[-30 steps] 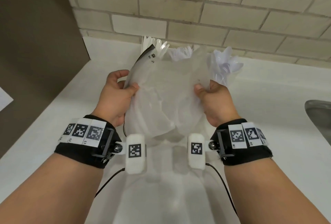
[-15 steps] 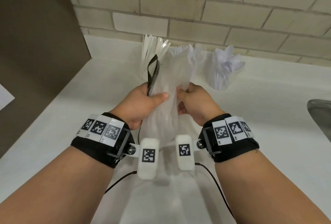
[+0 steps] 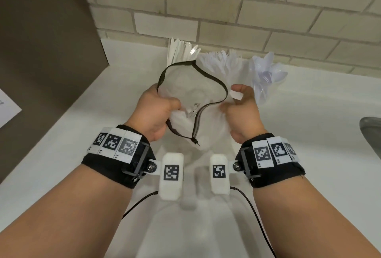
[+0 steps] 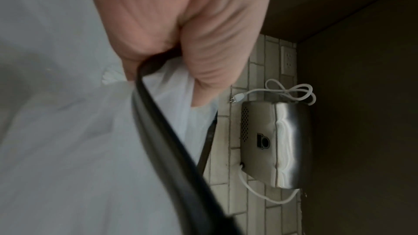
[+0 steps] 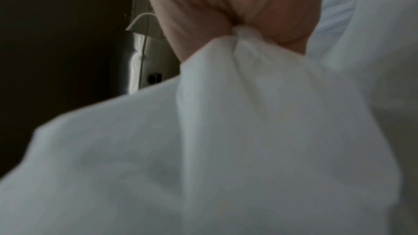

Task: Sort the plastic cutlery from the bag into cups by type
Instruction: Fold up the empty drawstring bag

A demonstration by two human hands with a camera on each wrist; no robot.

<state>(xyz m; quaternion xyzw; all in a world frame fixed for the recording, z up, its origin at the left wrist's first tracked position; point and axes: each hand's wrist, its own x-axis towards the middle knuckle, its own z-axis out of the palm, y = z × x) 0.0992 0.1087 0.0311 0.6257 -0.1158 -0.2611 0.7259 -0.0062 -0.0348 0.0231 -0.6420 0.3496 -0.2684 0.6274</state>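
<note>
**Both hands clenched, forearms reaching forward**

Both forearms extend forward side by side, each wrist wrapped in a black band carrying printed markers and a white camera block on its inner side (thin black cables trail back from both). The left hand (image 3: 156, 111) is curled into a fist, thumb pressed across toward the index finger, gripping thin material. The right hand (image 3: 240, 111) is likewise curled, thumb raised on top, pinching material between thumb and fingers. The hands sit near each other, level.
</note>
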